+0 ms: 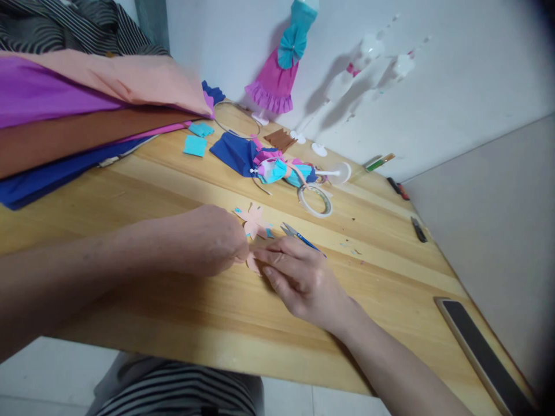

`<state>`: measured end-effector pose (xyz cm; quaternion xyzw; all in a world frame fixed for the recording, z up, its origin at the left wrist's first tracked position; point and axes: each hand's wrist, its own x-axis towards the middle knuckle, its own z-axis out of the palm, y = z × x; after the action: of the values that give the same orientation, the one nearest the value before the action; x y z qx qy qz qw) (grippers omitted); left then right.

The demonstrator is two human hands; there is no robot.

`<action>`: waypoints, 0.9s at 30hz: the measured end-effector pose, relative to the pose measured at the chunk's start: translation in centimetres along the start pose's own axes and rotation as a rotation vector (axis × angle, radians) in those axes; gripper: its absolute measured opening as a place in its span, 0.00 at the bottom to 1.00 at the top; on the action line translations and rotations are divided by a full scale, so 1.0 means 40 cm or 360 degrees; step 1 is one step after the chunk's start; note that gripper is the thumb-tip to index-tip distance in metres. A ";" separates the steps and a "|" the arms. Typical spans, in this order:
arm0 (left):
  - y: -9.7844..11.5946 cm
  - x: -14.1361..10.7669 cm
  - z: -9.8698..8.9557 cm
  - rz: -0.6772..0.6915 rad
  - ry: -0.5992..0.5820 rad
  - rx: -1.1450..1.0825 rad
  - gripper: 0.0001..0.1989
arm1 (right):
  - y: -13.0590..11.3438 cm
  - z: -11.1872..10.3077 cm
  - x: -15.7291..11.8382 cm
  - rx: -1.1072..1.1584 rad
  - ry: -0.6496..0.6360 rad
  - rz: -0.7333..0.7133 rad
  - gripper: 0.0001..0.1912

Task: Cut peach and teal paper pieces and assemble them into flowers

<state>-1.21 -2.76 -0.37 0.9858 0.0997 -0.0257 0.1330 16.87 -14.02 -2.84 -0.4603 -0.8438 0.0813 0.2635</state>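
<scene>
Both of my hands meet low over the middle of the wooden table, at a small peach paper petal piece (252,265). My left hand (217,240) is closed, its fingertips mostly hidden behind the knuckles, at the piece's left edge. From the right, my right hand (309,282) pinches the same piece between thumb and fingers. Just beyond them lies a peach paper flower (253,219) with bits of blue paper showing at its edges. Blue-handled scissors (299,234) with pointed blades rest beside the flower, behind my right hand.
A tape roll (315,200) and a paper-dressed doll form (286,171) lie farther back. Another form wears a pink paper skirt (277,81) near the wall. Large coloured paper sheets (87,133) cover the left. A dark flat bar (481,352) and a cutter (418,229) lie right.
</scene>
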 end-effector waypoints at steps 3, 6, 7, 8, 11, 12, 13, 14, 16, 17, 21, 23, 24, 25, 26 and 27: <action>0.002 0.001 -0.003 0.0015 -0.0247 0.0132 0.10 | 0.002 0.003 0.003 -0.0052 -0.0099 -0.0082 0.13; -0.002 0.003 -0.004 0.0029 -0.0216 0.0086 0.10 | 0.004 0.007 0.003 -0.0175 -0.0131 -0.0133 0.13; -0.006 0.003 -0.003 0.0029 -0.0197 0.0042 0.10 | 0.004 0.008 0.003 -0.0215 -0.0133 -0.0153 0.13; -0.011 0.003 -0.002 0.0027 -0.0173 -0.0019 0.10 | 0.004 0.008 0.003 -0.0252 -0.0136 -0.0172 0.13; -0.030 0.002 0.008 0.0051 -0.0089 -0.0253 0.10 | 0.003 0.009 0.003 -0.0331 -0.0133 -0.0222 0.13; -0.036 0.002 0.011 0.0076 -0.0065 -0.0306 0.10 | 0.003 0.009 0.002 -0.0343 -0.0133 -0.0232 0.12; -0.040 0.002 0.014 0.0092 -0.0050 -0.0358 0.10 | 0.003 0.009 0.002 -0.0346 -0.0132 -0.0240 0.12; -0.044 0.002 0.017 0.0104 -0.0034 -0.0401 0.10 | 0.003 0.009 0.002 -0.0336 -0.0129 -0.0241 0.12; -0.047 0.002 0.018 0.0103 -0.0017 -0.0479 0.11 | 0.005 0.006 0.001 -0.0267 -0.0130 -0.0216 0.12; -0.047 0.002 0.018 0.0094 -0.0010 -0.0514 0.11 | 0.006 0.004 0.000 -0.0205 -0.0127 -0.0203 0.12; -0.046 0.002 0.017 0.0056 -0.0027 -0.0561 0.12 | 0.013 -0.003 -0.002 0.0058 -0.0027 -0.0125 0.12; -0.048 0.001 0.020 0.0065 -0.0020 -0.0538 0.12 | 0.014 -0.002 -0.002 0.0102 0.0048 -0.0074 0.12; -0.049 0.000 0.022 0.0072 -0.0009 -0.0532 0.12 | 0.014 0.000 -0.001 0.0107 0.0059 -0.0066 0.12; -0.049 0.000 0.025 0.0078 0.0003 -0.0529 0.12 | 0.014 0.003 0.000 0.0108 0.0047 -0.0075 0.12; -0.050 -0.001 0.027 0.0083 0.0012 -0.0529 0.13 | 0.014 0.007 0.001 0.0102 0.0020 -0.0091 0.11; -0.050 -0.001 0.029 0.0088 0.0017 -0.0532 0.13 | 0.014 0.010 0.002 0.0088 -0.0011 -0.0109 0.11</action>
<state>-1.70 -1.17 -1.99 0.9524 0.0762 0.0001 0.2951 17.02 -13.59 -3.37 -0.4234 -0.8574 0.0972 0.2759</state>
